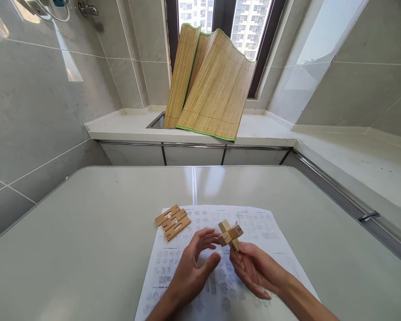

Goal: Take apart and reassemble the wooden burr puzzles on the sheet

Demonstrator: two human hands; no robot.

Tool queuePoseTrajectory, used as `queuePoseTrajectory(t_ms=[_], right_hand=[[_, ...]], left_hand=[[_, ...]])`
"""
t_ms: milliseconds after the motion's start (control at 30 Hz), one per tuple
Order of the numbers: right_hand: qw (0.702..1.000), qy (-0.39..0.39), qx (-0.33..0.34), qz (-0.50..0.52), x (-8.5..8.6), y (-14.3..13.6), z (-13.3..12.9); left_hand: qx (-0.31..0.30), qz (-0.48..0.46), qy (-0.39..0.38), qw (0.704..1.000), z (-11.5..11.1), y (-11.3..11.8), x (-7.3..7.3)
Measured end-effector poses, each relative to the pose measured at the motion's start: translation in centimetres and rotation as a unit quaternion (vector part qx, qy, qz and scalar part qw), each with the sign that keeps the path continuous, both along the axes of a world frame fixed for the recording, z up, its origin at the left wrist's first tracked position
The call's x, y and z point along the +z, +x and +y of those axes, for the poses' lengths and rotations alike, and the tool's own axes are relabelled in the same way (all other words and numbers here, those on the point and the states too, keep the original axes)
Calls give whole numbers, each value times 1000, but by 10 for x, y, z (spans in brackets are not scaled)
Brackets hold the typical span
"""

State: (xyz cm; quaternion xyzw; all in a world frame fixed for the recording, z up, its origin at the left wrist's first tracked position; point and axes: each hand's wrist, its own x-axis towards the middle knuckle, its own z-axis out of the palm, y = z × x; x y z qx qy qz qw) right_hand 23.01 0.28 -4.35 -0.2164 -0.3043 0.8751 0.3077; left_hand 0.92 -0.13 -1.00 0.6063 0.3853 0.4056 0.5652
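While the crossed wooden block (229, 233) is pinched above the printed sheet (257, 223) by the right hand (253, 267), the left hand (197, 263) being loosely uncurled beside it, its bars (235, 232) are best kept square by a light, steady grip, without twisting.

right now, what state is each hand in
Left hand: open beside the wooden cross; contact can't be told.
Right hand: holding the wooden cross by its lower end.
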Motion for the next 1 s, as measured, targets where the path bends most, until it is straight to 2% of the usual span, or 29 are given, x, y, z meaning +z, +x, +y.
queuePoseTrajectory(t_ms=[133, 233, 333, 533, 767, 900, 1000], right_hand=[[995, 50, 74, 32, -10, -5, -4], [991, 62, 100, 56, -13, -9, -5], [991, 80, 103, 42, -7, -12, -7], [985, 158, 39, -50, 11, -13, -9], [955, 246, -4, -163, 25, -15, -14], [937, 268, -43, -218, 26, -16, -17], [912, 294, -92, -269, 25, -18, -19]], left_hand=[[-107, -89, -60, 988, -1, 1, 5], [-134, -107, -81, 982, -1, 1, 13], [-112, -108, -80, 985, -1, 2, 12], [-48, -91, -56, 993, -1, 3, -2], [6, -15, -4, 1000, -2, 1, 4], [40, 20, 13, 999, -3, 1, 3], [65, 54, 41, 996, -6, 3, 0]])
